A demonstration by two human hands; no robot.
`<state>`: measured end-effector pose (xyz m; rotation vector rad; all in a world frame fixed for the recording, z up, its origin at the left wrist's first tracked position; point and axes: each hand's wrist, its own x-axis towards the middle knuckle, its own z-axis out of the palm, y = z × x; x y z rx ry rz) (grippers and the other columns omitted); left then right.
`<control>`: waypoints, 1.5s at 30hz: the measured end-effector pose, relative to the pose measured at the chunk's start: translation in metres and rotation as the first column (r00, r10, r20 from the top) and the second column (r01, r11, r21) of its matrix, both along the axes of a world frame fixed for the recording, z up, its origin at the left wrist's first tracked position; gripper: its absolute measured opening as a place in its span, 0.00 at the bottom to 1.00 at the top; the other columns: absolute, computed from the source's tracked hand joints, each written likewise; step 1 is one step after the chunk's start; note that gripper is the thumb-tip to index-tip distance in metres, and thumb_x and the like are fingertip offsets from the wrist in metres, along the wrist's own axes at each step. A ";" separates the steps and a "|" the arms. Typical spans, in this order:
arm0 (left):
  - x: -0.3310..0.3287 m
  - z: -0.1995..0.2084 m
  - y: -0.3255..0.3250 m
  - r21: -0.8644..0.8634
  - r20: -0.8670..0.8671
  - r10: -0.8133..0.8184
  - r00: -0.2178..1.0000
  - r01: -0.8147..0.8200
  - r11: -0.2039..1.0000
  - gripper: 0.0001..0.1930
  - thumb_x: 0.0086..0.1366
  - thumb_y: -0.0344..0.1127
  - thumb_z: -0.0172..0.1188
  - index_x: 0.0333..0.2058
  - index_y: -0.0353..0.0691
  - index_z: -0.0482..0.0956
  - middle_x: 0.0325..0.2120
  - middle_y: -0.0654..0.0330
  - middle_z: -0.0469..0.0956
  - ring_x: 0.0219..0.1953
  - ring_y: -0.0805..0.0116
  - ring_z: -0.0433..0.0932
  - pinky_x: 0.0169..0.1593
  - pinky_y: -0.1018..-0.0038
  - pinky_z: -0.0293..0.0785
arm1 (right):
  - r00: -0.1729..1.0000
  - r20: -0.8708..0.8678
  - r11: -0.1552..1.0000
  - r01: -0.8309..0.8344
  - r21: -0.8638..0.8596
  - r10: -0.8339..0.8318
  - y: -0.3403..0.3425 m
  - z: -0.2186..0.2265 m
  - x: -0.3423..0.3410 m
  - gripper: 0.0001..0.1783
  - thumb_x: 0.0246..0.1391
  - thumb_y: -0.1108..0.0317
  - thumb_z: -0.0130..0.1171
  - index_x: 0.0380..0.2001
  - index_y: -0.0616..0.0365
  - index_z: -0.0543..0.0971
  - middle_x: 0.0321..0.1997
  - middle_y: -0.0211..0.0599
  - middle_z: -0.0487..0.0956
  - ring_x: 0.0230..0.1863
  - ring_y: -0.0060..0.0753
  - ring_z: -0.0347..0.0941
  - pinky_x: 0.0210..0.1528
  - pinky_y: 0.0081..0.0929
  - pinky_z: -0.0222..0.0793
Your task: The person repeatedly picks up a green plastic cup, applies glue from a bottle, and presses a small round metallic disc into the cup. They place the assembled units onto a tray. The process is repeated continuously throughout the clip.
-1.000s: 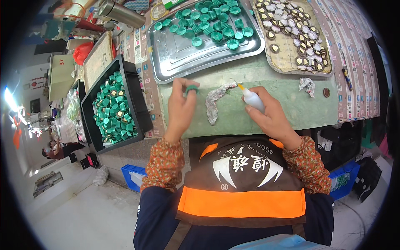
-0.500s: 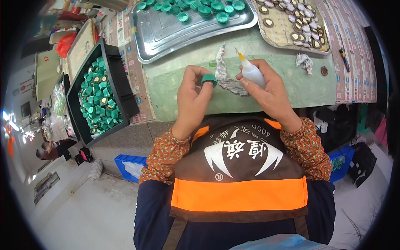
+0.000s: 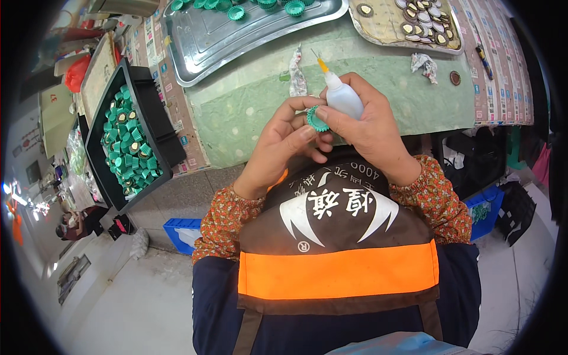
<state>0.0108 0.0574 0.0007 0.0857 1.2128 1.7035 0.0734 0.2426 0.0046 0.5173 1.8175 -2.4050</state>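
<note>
Both hands meet just over the near edge of the green-covered table. Between the fingers of my left hand is a small green fluted cup, its hollow side facing up. My right hand is wrapped round a white squeeze bottle; its yellow needle tip points up and away to the left. The right thumb and index finger also reach the cup and touch its rim. Behind the hands lies a crumpled strip of tissue.
A metal tray with green cups stands at the far left, and a beige tray of round brown-and-white pieces at the far right. The black bin at left holds many green cups. Tissue, a brown disc and a pen lie right.
My hands have come together. The cup has shifted right and toward me and turned hollow side up, and the right fingers now touch it. The bottle has moved slightly left.
</note>
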 end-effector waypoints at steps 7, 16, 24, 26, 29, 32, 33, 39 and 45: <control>0.002 -0.018 -0.009 0.076 0.069 0.052 0.996 -0.057 0.995 0.20 0.76 0.42 0.51 0.60 0.38 0.65 0.44 0.52 0.77 0.43 0.68 0.81 0.47 0.68 0.85 | 0.999 0.005 0.992 0.031 0.126 -0.032 -0.001 -0.007 0.005 0.16 0.60 0.64 0.66 0.42 0.64 0.73 0.32 0.34 0.80 0.31 0.18 0.76 0.33 0.22 0.71; -0.004 -0.023 -0.025 0.044 0.042 0.222 0.974 -0.224 0.974 0.21 0.76 0.43 0.51 0.61 0.38 0.65 0.46 0.53 0.77 0.44 0.69 0.79 0.48 0.68 0.84 | 0.998 -0.065 0.929 0.006 0.370 0.019 -0.008 -0.034 0.013 0.18 0.60 0.60 0.65 0.44 0.62 0.74 0.31 0.42 0.79 0.33 0.29 0.75 0.36 0.31 0.71; -0.001 -0.019 -0.031 0.125 0.204 0.195 0.959 -0.223 0.967 0.30 0.75 0.44 0.52 0.67 0.33 0.59 0.48 0.51 0.76 0.45 0.67 0.78 0.49 0.68 0.83 | 0.958 -0.214 0.867 -0.062 0.495 0.190 0.014 -0.007 0.018 0.21 0.57 0.65 0.66 0.51 0.59 0.74 0.42 0.47 0.80 0.38 0.47 0.80 0.42 0.34 0.75; -0.001 -0.015 -0.029 0.141 0.227 0.180 0.957 -0.216 0.966 0.31 0.74 0.43 0.53 0.68 0.32 0.58 0.50 0.49 0.76 0.45 0.66 0.78 0.50 0.68 0.83 | 0.949 -0.241 0.860 -0.057 0.507 0.205 0.017 -0.001 0.022 0.23 0.56 0.66 0.66 0.53 0.59 0.74 0.45 0.48 0.80 0.41 0.52 0.81 0.43 0.34 0.75; -0.001 -0.013 -0.028 0.141 0.223 0.163 0.961 -0.198 0.970 0.33 0.72 0.40 0.57 0.69 0.32 0.57 0.52 0.47 0.75 0.46 0.66 0.78 0.50 0.68 0.84 | 0.873 -0.351 0.761 -0.036 0.647 0.339 0.024 0.005 0.024 0.24 0.54 0.68 0.66 0.54 0.59 0.73 0.44 0.47 0.81 0.39 0.53 0.81 0.41 0.36 0.76; -0.001 -0.011 -0.029 0.122 0.211 0.157 0.965 -0.186 0.975 0.33 0.70 0.36 0.58 0.69 0.33 0.57 0.54 0.46 0.74 0.45 0.67 0.79 0.50 0.68 0.84 | 0.827 -0.321 0.691 -0.109 0.715 0.462 0.029 0.009 0.029 0.29 0.52 0.73 0.68 0.57 0.63 0.71 0.48 0.49 0.79 0.38 0.45 0.82 0.41 0.31 0.76; -0.001 -0.011 -0.029 0.109 0.201 0.151 0.968 -0.175 0.978 0.33 0.70 0.36 0.59 0.69 0.33 0.57 0.55 0.45 0.74 0.45 0.67 0.79 0.50 0.68 0.85 | 0.848 -0.301 0.709 -0.119 0.695 0.437 0.028 0.012 0.031 0.28 0.52 0.72 0.68 0.56 0.64 0.72 0.48 0.49 0.80 0.38 0.45 0.82 0.40 0.31 0.76; 0.000 -0.006 -0.028 0.083 0.196 0.144 0.970 -0.163 0.983 0.26 0.71 0.30 0.57 0.66 0.36 0.66 0.53 0.52 0.77 0.44 0.72 0.79 0.50 0.71 0.83 | 0.849 -0.348 0.727 -0.060 0.684 0.397 0.023 0.016 0.031 0.21 0.49 0.70 0.73 0.46 0.63 0.78 0.41 0.48 0.83 0.35 0.45 0.83 0.35 0.32 0.76; 0.000 -0.006 -0.028 0.070 0.194 0.122 0.973 -0.137 0.988 0.26 0.71 0.30 0.57 0.66 0.38 0.66 0.56 0.49 0.76 0.44 0.72 0.81 0.51 0.72 0.82 | 0.821 -0.458 0.742 0.065 0.668 0.341 0.013 0.008 0.030 0.18 0.48 0.68 0.73 0.42 0.58 0.79 0.32 0.41 0.82 0.29 0.46 0.81 0.30 0.36 0.74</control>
